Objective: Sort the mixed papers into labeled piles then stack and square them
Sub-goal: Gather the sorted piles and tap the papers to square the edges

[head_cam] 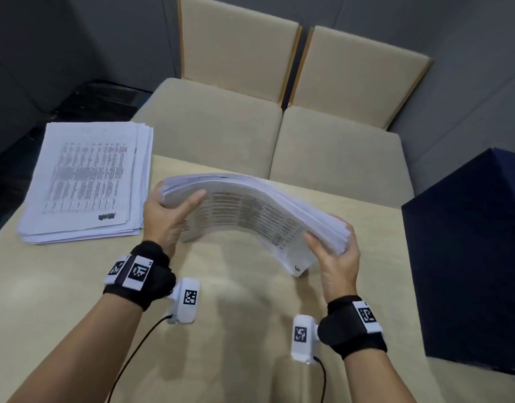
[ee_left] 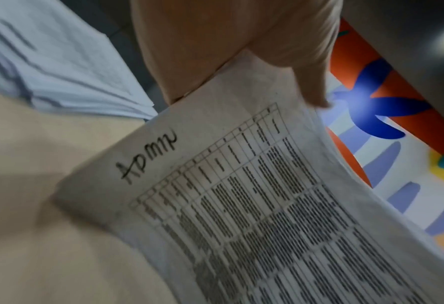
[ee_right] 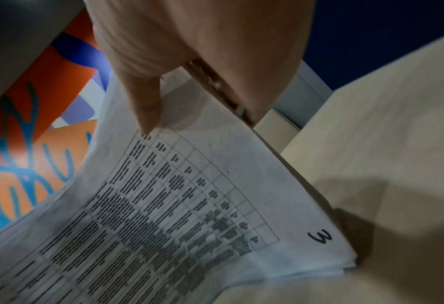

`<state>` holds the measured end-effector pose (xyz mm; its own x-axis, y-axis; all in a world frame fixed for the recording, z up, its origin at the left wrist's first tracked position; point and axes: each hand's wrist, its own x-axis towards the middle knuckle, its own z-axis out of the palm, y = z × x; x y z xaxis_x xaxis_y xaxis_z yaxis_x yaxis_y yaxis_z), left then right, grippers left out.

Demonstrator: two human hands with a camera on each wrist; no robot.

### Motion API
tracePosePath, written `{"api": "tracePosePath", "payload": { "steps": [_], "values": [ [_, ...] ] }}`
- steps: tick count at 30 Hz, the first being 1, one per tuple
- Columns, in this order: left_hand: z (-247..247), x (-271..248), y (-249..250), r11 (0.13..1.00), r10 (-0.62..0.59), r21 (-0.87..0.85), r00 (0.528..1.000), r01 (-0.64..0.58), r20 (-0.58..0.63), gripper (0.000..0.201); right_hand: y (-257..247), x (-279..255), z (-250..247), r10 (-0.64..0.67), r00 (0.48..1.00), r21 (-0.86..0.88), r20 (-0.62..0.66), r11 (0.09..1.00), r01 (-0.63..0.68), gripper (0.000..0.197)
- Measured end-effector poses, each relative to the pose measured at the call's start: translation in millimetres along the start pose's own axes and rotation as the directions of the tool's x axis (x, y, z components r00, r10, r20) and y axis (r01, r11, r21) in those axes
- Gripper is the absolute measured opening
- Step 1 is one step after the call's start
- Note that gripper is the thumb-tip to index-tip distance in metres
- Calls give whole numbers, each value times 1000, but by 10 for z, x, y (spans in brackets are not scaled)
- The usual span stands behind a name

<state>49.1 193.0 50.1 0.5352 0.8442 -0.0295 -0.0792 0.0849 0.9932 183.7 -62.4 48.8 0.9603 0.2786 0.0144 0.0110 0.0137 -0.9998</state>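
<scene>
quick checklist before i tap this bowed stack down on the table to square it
1. Left hand grips one end of the held stack: ok.
2. Right hand grips the other end: ok.
3. Stack straight enough to tap: not ok, it arches upward between the hands.
4. Edges flush: not ok, sheets at the right-hand end look stepped.
5. Bare table beneath the stack: ok.
6. Other pile on the left lies apart from the landing spot: ok, though its edges are fanned.
</scene>
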Motion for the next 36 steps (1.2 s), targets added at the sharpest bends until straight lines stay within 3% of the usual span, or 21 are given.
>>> {"api": "tracePosePath", "payload": {
  "steps": [4,6,9,13,15,22,24,27,29,30,31,33,35,36],
  "values": [
    [95,155,129,999,29,-36,994,-33,-105,53,-149,39,30,-126,992,13,0,992,126,40],
    [152,238,164,1000,28,-7,990,-29,-140,34,-141,29,70,-117,992,6,-46,993,118,36],
    [173,296,133,999,40,38,990,-35,-137,21,-65,39,131,-77,988,-32,-131,997,74,31],
    [218,296,159,1000,21,23,984,-17,-178,31,-24,67,134,-93,980,-37,-177,995,88,16],
    [213,294,166,999,16,46,982,-8,-186,36,-32,76,125,-115,968,-46,-222,993,107,18],
    [94,402,159,999,-29,19,991,31,-129,15,-114,94,142,-185,960,-104,-210,981,166,15],
    [70,383,145,1000,-29,3,997,29,-75,26,-137,89,111,-175,972,-53,-157,984,169,26],
    [11,332,84,997,-75,17,997,75,-4,48,-88,64,-5,-233,972,-112,21,966,233,77],
    [-7,331,57,994,-110,-9,994,110,-3,36,-2,55,-109,-233,964,-247,128,934,259,101],
    [-3,350,63,993,-116,-19,993,116,-20,28,44,58,-152,-218,964,-305,152,917,256,103],
    [18,370,83,993,-115,-25,993,114,-36,25,85,70,-185,-197,967,-348,162,905,243,95],
    [68,399,112,996,-90,-9,994,90,-57,26,163,134,-215,-159,974,-371,162,905,210,60],
    [128,391,118,998,-67,15,995,68,-70,29,149,179,-153,-139,978,-295,155,938,180,28],
    [163,378,121,998,-57,11,995,58,-83,32,122,194,-92,-142,980,-243,141,954,173,21]
  ]
}}
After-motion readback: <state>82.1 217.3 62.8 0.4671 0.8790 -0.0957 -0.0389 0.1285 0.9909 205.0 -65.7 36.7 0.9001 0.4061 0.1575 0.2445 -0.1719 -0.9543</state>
